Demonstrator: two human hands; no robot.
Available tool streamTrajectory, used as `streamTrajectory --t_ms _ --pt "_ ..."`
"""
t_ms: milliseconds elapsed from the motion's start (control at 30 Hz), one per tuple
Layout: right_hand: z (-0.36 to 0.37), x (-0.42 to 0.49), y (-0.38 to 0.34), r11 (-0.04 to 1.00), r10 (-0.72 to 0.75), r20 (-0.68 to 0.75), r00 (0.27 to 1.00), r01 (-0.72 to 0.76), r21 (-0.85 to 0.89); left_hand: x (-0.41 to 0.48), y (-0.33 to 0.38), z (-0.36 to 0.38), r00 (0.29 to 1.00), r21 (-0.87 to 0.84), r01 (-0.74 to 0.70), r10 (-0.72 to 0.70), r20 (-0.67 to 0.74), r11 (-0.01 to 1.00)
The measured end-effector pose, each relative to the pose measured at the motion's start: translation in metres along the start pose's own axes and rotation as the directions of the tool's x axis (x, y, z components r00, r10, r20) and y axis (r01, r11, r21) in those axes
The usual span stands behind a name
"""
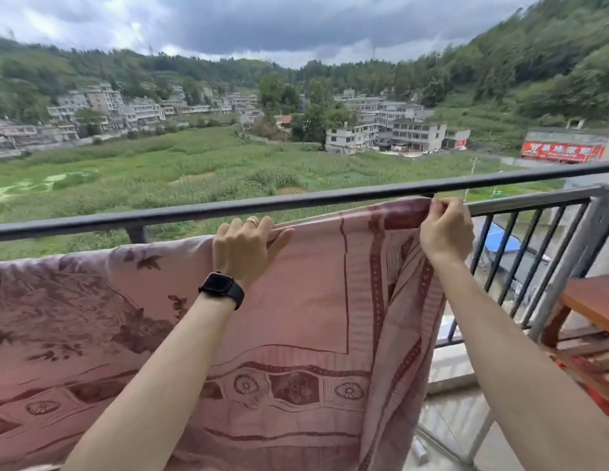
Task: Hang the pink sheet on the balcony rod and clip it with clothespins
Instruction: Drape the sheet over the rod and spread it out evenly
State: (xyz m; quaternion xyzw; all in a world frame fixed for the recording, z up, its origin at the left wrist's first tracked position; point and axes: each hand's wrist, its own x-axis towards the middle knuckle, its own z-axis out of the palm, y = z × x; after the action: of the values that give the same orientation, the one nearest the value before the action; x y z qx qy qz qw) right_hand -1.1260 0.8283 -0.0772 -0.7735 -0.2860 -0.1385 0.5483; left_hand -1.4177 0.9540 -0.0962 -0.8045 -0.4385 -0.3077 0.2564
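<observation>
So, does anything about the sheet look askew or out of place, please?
Only the right end of the pink sheet: below the right hand, which pinches the top corner, it hangs bunched in folds, while the stretch beside the left hand lies flat. No clothespins in view.

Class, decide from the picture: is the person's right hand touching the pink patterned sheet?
Touching. The head view shows the right hand pinching the top corner of the pink patterned sheet, its fingers curled over the fabric edge.

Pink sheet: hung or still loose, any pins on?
Hung, unpinned: the sheet drapes over the railing bar under the rod; left hand and right hand grip its top edge; no clothespins show.
</observation>
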Motion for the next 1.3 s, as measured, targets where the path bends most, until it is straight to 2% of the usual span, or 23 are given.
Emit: streamTrajectory --t_ms 67,133,200,267,300,367,400,467,567,633,733,867,967,1000,1067,1133,1167,1233,1300 --pt "0.001 -0.010 0.023 0.996 -0.081 0.098 0.992 0.085 -0.039 -0.009 -0.015 0.001 1.000 0.005 -0.002 0.002 -0.022 1.000" --pt "0.002 -0.021 0.027 0.994 -0.096 0.188 0.977 0.086 0.063 -0.015 -0.029 -0.003 0.996 0.010 0.081 -0.081 -0.028 0.997" --pt "0.001 -0.022 0.022 0.987 0.027 0.391 0.920 -0.086 0.134 -0.019 -0.031 -0.007 0.977 -0.019 0.212 -0.213 -0.031 0.977" --pt "0.005 -0.030 0.014 0.933 0.069 0.626 0.777 -0.273 0.236 -0.020 -0.027 -0.012 0.950 -0.033 0.308 -0.310 -0.049 0.951" --pt "0.007 -0.035 0.007 0.889 0.066 0.693 0.718 -0.358 0.286 -0.018 -0.023 -0.015 0.948 -0.034 0.312 -0.313 -0.057 0.950" --pt "0.013 -0.043 -0.005 0.842 0.035 0.741 0.670 -0.419 0.339 -0.013 -0.007 -0.018 0.968 -0.057 0.241 -0.244 -0.063 0.969" --pt "0.017 -0.046 -0.008 0.845 0.020 0.745 0.667 -0.409 0.343 -0.009 0.007 -0.020 0.980 -0.073 0.186 -0.190 -0.054 0.980" --pt "0.025 -0.052 -0.011 0.896 -0.039 0.718 0.695 -0.293 0.333 -0.002 0.036 -0.019 0.995 -0.120 0.092 -0.095 -0.021 0.989" --pt "0.026 -0.057 -0.016 0.958 -0.177 0.596 0.783 -0.001 0.285 0.000 0.054 -0.006 1.000 -0.126 0.013 -0.009 0.027 0.992" --pt "0.019 -0.049 -0.027 0.961 -0.219 0.484 0.848 0.101 0.258 -0.005 0.035 0.006 0.999 -0.115 -0.026 0.030 0.035 0.993" --pt "0.012 -0.027 -0.034 0.924 -0.157 0.427 0.890 -0.021 0.382 -0.010 0.003 0.016 0.996 -0.107 -0.086 0.085 -0.013 0.991" --pt "0.029 -0.055 -0.035 0.919 -0.105 0.426 0.899 -0.076 0.388 -0.026 -0.033 0.019 0.978 -0.069 -0.155 0.143 -0.151 0.986" --pt "0.019 -0.039 -0.038 0.833 0.079 0.306 0.949 -0.231 0.503 -0.044 -0.084 0.014 0.950 -0.036 -0.198 0.183 -0.253 0.980" --pt "0.013 -0.033 -0.040 0.815 0.118 0.259 0.959 -0.242 0.527 -0.050 -0.101 0.011 0.944 -0.017 -0.211 0.200 -0.261 0.977" --pt "0.010 -0.042 -0.050 0.851 0.048 0.222 0.974 -0.156 0.501 -0.061 -0.124 0.005 0.952 0.002 -0.193 0.188 -0.241 0.981" --pt "0.020 -0.072 -0.058 0.856 -0.054 0.294 0.954 -0.108 0.506 -0.066 -0.126 0.000 0.982 -0.037 -0.079 0.072 -0.177 0.996" --pt "0.027 -0.088 -0.056 0.844 -0.056 0.337 0.940 -0.136 0.519 -0.068 -0.123 -0.004 0.992 -0.057 -0.016 0.009 -0.124 0.998" --pt "0.039 -0.110 -0.043 0.782 0.046 0.396 0.917 -0.280 0.556 -0.069 -0.110 -0.010 0.997 -0.073 0.064 -0.067 -0.039 0.995" --pt "0.045 -0.116 -0.030 0.669 0.197 0.448 0.872 -0.453 0.590 -0.064 -0.095 -0.018 0.998 -0.080 0.051 -0.053 -0.023 0.995"
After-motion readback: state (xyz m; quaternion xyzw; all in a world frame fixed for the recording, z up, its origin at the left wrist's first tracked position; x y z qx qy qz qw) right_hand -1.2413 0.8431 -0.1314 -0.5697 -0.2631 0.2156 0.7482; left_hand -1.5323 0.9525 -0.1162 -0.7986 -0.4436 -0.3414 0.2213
